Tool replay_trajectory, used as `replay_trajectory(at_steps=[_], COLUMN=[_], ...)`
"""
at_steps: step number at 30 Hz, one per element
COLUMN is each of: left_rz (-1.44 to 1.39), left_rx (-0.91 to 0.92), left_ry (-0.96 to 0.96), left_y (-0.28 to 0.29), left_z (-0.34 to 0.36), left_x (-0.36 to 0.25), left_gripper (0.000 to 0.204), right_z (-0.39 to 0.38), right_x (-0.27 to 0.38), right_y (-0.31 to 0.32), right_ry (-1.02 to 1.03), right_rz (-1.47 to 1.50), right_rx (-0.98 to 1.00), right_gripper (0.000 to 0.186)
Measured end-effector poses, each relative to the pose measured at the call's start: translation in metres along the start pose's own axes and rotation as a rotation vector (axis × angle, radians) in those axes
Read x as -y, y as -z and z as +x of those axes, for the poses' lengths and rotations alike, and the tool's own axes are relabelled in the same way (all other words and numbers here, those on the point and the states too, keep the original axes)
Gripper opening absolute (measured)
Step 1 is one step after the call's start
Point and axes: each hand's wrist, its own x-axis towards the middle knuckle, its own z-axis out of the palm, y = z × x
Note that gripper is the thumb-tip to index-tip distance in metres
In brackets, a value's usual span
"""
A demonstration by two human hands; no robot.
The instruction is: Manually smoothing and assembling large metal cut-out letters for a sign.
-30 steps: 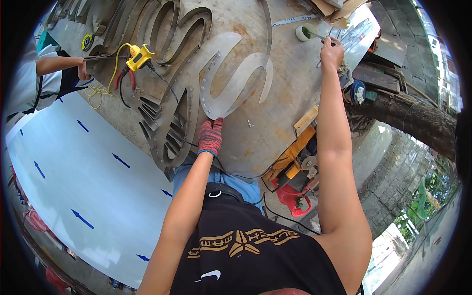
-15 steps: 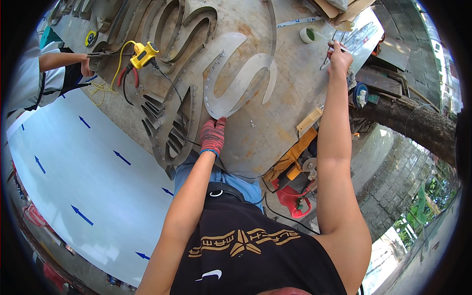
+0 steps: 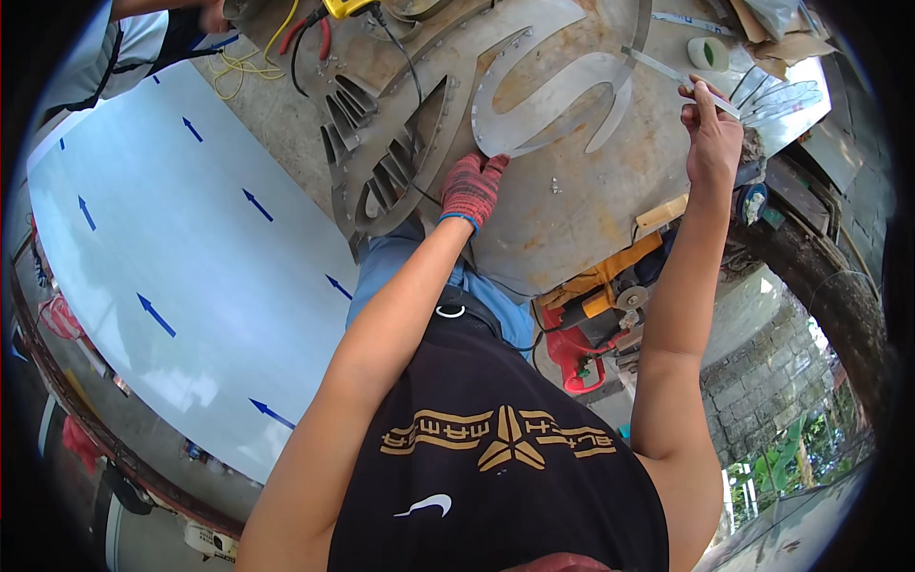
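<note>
My right hand [image 3: 713, 124] is bringing a thin flat stick [image 3: 660, 66] away from the white cup [image 3: 721, 55], toward the curly metal shape [image 3: 529, 103] on the worktop [image 3: 538, 234]. My right fingers are gripping the stick; it is slanting up and left, with its tip pointing near the shape's right side. My gloved left hand [image 3: 474, 189] is being nearer, touching the shape's bottom edge, but I cannot tell if it's pinching
</note>
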Motion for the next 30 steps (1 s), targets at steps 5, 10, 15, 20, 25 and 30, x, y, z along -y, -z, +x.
replay_trajectory(at_steps=[5,10,15,20,25,30], left_rz=[0.002,-0.039,-0.053,-0.045,-0.029,-0.044], left_rx=[0.009,0.011,0.003,0.011,0.006,0.007], left_ry=[0.017,-0.01,-0.009,-0.007,-0.011,-0.014], left_y=[-0.003,0.0,0.002,0.003,0.002,0.002], left_z=[0.007,0.003,0.001,0.0,0.001,0.0], left_x=[0.011,0.008,0.008,0.004,0.005,0.004], left_gripper=[0.059,0.057,0.054,0.054,0.053,0.052], right_z=[-0.045,-0.078,-0.093,-0.094,-0.096,-0.097], right_x=[-0.035,-0.067,-0.059,-0.069,-0.064,-0.064], right_y=[-0.07,-0.112,-0.133,-0.133,-0.133,-0.129], right_ry=[-0.065,-0.034,0.064,0.128,0.145,0.144], right_rz=[-0.13,-0.367,-0.676,-0.68,-0.67,-0.652], right_rx=[0.33,0.438,0.514,0.524,0.525,0.518], right_gripper=[0.027,0.025,0.022,0.023,0.023,0.022])
